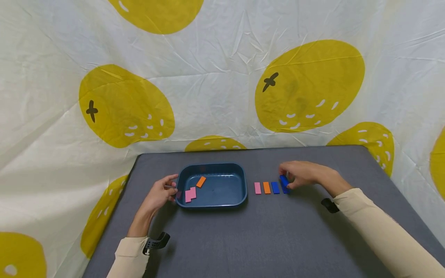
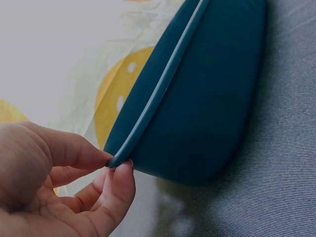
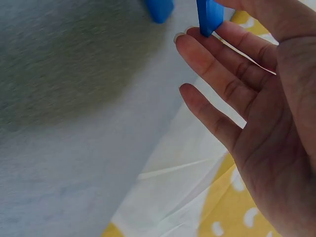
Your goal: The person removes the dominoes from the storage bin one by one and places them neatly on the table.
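My left hand [image 1: 160,195] pinches the left rim of a dark blue plastic tray [image 2: 197,98] between thumb and fingers. Inside the tray lie an orange block [image 1: 201,182] and two pink blocks [image 1: 190,195] side by side. To the tray's right, my right hand [image 1: 304,173] pinches a blue block [image 3: 210,17], tilted, at the right end of a row. That row holds a pink block [image 1: 257,188], an orange block [image 1: 266,187] and a blue block [image 1: 275,187]. Another blue piece shows under the held one, partly hidden by it and the fingers.
A grey cloth-covered table [image 1: 222,239] carries everything. Behind and at the left hangs a white sheet [image 1: 212,100] with large yellow fruit prints. Dark bands [image 1: 158,241] sit at both wrists, over cream sleeves.
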`<action>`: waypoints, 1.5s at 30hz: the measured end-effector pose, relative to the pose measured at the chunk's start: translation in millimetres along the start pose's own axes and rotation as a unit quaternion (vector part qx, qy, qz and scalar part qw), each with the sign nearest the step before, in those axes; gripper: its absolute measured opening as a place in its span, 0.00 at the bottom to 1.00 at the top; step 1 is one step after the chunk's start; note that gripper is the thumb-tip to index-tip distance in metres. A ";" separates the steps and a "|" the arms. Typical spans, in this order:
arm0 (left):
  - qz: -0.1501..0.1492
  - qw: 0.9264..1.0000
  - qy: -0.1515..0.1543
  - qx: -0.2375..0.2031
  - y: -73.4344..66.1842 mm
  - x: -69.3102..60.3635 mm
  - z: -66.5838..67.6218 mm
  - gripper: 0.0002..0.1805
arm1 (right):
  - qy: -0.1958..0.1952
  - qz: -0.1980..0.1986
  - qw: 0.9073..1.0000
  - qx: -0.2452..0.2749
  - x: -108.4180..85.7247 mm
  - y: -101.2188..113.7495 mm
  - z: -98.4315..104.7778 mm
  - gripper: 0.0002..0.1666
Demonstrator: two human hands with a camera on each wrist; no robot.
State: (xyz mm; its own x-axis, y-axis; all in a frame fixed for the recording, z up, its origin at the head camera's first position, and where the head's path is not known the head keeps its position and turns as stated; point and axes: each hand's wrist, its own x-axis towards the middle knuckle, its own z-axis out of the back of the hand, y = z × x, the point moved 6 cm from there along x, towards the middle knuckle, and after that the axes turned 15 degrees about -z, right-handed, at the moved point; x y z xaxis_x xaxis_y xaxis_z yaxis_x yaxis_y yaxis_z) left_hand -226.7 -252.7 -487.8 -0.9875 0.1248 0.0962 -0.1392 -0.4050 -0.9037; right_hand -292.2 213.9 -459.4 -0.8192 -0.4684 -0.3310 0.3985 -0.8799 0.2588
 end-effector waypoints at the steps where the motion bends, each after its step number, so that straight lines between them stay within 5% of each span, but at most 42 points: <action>1: 0.001 1.000 -0.001 -0.001 0.4 0.1 0.1 0.30 | -0.002 0.000 1.000 0.002 -1.3 -2.2 -1.0 0.23; 18: 0.003 1.000 -0.002 0.005 -1.1 0.1 0.5 0.30 | -0.018 -0.004 1.000 0.003 -9.1 -28.7 -18.8 0.21; 45: 0.008 1.000 0.000 -0.002 0.5 -0.1 -0.3 0.30 | -0.047 -0.011 0.998 -0.041 -8.7 -32.9 -24.9 0.23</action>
State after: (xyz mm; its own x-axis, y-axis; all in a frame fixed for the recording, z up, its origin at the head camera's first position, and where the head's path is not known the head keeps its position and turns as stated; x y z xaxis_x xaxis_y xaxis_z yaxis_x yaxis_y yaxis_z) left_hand -226.7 -252.5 -488.4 -0.9897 0.1177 0.0819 -0.1231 -0.4040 -0.9064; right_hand -287.9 244.9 -487.5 -0.8615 -0.4429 -0.2481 0.4095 -0.8951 0.1763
